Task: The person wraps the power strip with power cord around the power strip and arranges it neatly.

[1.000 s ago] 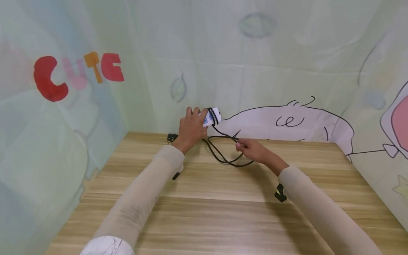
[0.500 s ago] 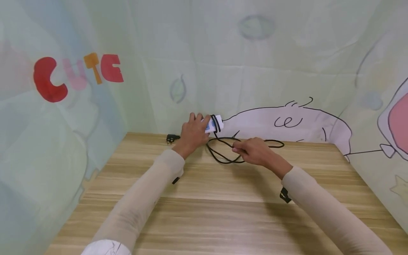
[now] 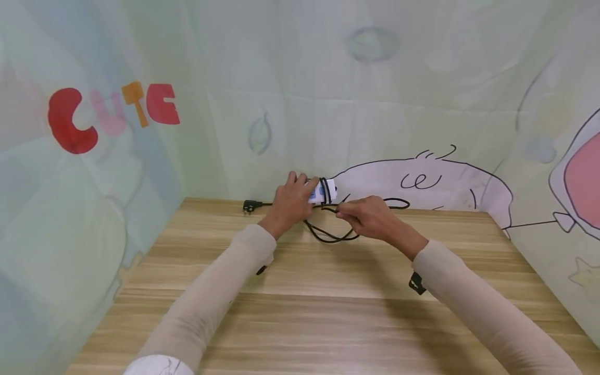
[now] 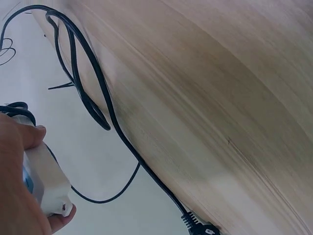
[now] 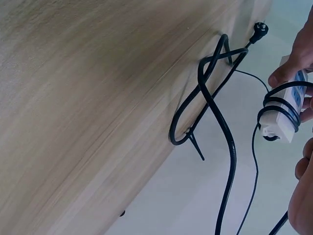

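My left hand (image 3: 291,202) grips a white power strip with blue panels (image 3: 332,189) near the back edge of the table. Several turns of its black cord (image 5: 276,104) wrap round the strip's free end. Just to the right, my right hand (image 3: 370,216) pinches the cord close to the strip. Slack cord (image 3: 329,240) forms loose loops on the tabletop below the hands. The cord's black plug (image 3: 252,206) lies at the back left, and the left wrist view has this plug (image 4: 204,229) at its lower edge. My left fingers hide much of the strip.
The wood-grain table (image 3: 300,323) ends against a printed cloth backdrop (image 3: 234,114) at the back and sides. A cord loop (image 3: 399,203) sticks out behind my right hand. Small black pieces (image 3: 416,284) show under both wrists.
My left hand and the power strip have moved right and slightly down. My right hand has come nearer the strip with the cord, and a loop now extends behind it.
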`<action>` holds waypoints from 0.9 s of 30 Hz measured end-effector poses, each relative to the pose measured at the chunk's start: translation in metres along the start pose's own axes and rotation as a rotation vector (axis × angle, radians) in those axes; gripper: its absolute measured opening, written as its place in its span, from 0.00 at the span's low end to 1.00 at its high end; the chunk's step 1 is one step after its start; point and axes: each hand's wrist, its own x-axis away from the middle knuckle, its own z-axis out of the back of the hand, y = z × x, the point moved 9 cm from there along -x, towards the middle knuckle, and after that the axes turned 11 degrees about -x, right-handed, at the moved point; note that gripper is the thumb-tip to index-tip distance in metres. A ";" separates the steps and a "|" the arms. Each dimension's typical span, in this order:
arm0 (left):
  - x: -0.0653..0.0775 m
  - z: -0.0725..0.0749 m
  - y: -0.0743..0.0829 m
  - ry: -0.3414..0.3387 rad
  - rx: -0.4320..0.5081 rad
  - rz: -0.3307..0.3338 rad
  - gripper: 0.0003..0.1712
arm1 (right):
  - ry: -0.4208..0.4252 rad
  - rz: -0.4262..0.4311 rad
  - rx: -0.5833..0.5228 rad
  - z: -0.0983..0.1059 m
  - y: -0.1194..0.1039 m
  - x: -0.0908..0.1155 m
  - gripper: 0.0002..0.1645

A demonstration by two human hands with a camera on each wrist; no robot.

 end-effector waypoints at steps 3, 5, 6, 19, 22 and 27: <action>0.001 -0.002 0.004 -0.013 0.018 -0.009 0.39 | 0.026 0.001 0.026 0.003 -0.001 -0.002 0.12; 0.003 -0.004 0.007 -0.021 0.023 -0.023 0.39 | 0.044 -0.005 0.038 0.005 -0.001 -0.004 0.11; 0.003 -0.005 0.008 -0.022 0.025 -0.033 0.39 | 0.052 -0.006 0.042 0.006 -0.001 -0.004 0.11; 0.006 0.002 0.028 0.008 -0.010 -0.177 0.35 | 0.160 -0.201 0.047 0.023 0.031 -0.015 0.09; 0.009 0.004 0.033 0.026 -0.019 -0.213 0.35 | 0.147 -0.276 0.015 0.022 0.042 -0.015 0.08; 0.013 0.010 0.043 0.081 -0.016 -0.297 0.34 | 0.100 -0.400 -0.044 0.015 0.060 -0.014 0.13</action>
